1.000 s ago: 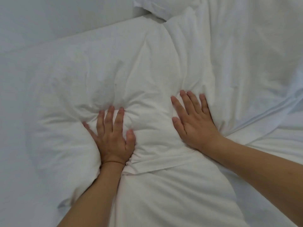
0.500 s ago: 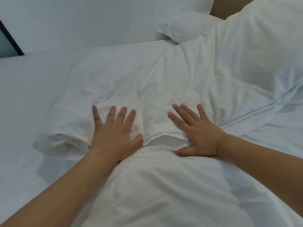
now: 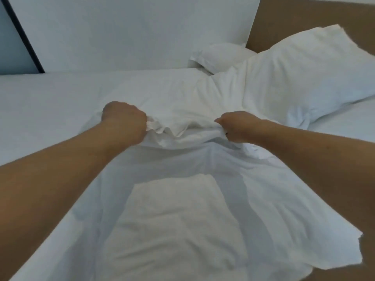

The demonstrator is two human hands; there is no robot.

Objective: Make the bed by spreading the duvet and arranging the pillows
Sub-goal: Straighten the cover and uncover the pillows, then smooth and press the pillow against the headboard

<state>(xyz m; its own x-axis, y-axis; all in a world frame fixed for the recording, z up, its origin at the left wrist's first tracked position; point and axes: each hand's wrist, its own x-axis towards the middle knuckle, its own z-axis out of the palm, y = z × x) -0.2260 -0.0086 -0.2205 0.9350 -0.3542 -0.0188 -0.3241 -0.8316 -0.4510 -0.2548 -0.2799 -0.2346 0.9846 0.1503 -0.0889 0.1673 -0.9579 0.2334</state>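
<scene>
Your left hand (image 3: 123, 118) is closed into a fist around a bunch of the duvet (image 3: 178, 216), in the middle left of the frame. Your right hand (image 3: 235, 126), in the middle right, pinches the same bunched edge between the thumb and curled fingers. The cloth between the two hands is gathered into folds and lifted a little above the bed (image 3: 40, 98).

The duvet fills the centre and the lower part of the frame. It runs from your hands down toward you, and one ragged corner reaches the lower right. It is creased and not yet flat. A big pillow (image 3: 308, 78) lies in the upper right, against the brown headboard (image 3: 304, 15), and its lower end touches the crumpled duvet. A smaller pillow (image 3: 221, 55) sits behind it, near the wall (image 3: 121, 31).

I think the duvet is soft and light, with no stiffness, so it will sag and fold wherever you do not hold it. The cover looks thin and smooth, so it may slip if you hold only a little. It is better to take a full handful at the edge, with your hands well apart, near the corners if you can reach them, so the cloth opens evenly when you spread it
</scene>
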